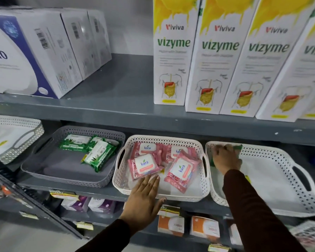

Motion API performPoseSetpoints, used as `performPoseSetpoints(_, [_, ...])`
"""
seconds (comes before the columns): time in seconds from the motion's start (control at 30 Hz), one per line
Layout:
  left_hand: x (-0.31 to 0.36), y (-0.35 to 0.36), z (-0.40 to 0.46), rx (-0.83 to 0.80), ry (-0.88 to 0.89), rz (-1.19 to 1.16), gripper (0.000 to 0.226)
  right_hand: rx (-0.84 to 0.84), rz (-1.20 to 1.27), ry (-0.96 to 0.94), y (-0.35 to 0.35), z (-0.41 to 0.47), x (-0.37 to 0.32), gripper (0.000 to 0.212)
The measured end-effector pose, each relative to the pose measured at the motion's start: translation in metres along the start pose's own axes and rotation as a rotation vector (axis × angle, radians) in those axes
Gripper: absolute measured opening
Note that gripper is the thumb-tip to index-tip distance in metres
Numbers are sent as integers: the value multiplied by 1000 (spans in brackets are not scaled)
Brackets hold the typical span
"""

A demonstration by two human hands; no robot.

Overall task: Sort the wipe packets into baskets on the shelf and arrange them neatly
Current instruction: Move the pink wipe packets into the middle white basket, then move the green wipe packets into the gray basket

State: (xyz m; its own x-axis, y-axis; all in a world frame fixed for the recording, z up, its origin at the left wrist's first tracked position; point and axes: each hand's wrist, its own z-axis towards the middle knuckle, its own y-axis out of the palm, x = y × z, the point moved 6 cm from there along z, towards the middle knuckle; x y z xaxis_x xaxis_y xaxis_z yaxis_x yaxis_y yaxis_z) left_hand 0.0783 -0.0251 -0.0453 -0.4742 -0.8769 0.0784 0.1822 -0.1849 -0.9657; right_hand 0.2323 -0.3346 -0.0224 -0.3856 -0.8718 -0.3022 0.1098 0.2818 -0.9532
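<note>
Three baskets stand on the middle shelf. The grey basket (pixel 35 171) holds green wipe packets (pixel 96 151) in its back right part. The white middle basket (pixel 120 184) holds several pink kara packets (pixel 144 165). My left hand (pixel 144 193) lies flat and open over that basket's front rim, fingertips touching a pink packet. My right hand (pixel 225 157) reaches into the back left corner of the white right basket (pixel 287 184), fingers closed on a green packet (pixel 237 147) that it mostly hides.
Tall vizyme cartons (pixel 171 57) and white boxes (pixel 49 51) fill the shelf above. Another white basket (pixel 25 131) sits at far left. Small boxes (pixel 204 228) line the shelf below, and a dark slanted rail (pixel 35 202) crosses the lower left.
</note>
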Motion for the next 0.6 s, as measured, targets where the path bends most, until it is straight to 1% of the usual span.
performPoseSetpoints(0.03, [5, 0, 2, 8, 6, -1, 66, 44, 46, 40, 1, -1, 9, 62])
performPoseSetpoints(0.07, [10, -1, 5, 18, 12, -3, 66, 109, 100, 94, -1, -5, 19, 60])
performPoseSetpoints(0.1, [15, -1, 8, 32, 16, -3, 65, 164, 168, 155, -2, -9, 30, 52])
performPoseSetpoints(0.13, [19, -1, 10, 42, 20, 1, 65, 189, 238, 209, -2, -13, 39, 46])
performPoseSetpoints(0.17, [23, 0, 11, 42, 22, 9, 65, 174, 279, 253, -1, -15, 46, 48])
performPoseSetpoints(0.23, [28, 1, 14, 23, 21, 24, 64, 26, 245, 267, 6, -15, 54, 71])
performPoseSetpoints(0.3, [32, 1, 15, 13, 21, 26, 63, -140, 125, 198, 13, -13, 56, 99])
performPoseSetpoints(0.33, [32, 0, 16, 18, 26, 18, 63, -187, 81, 156, 14, -12, 56, 106])
performPoseSetpoints(0.4, [31, 0, 14, 27, 51, -9, 62, -189, 79, 144, 11, -11, 63, 103])
performPoseSetpoints(0.5, [27, 0, 8, 9, 93, -57, 62, -144, 132, 251, 7, -19, 73, 90])
performPoseSetpoints(0.6, [15, -2, 6, -13, 103, -90, 64, -6, 278, 304, 0, -29, 76, 79])
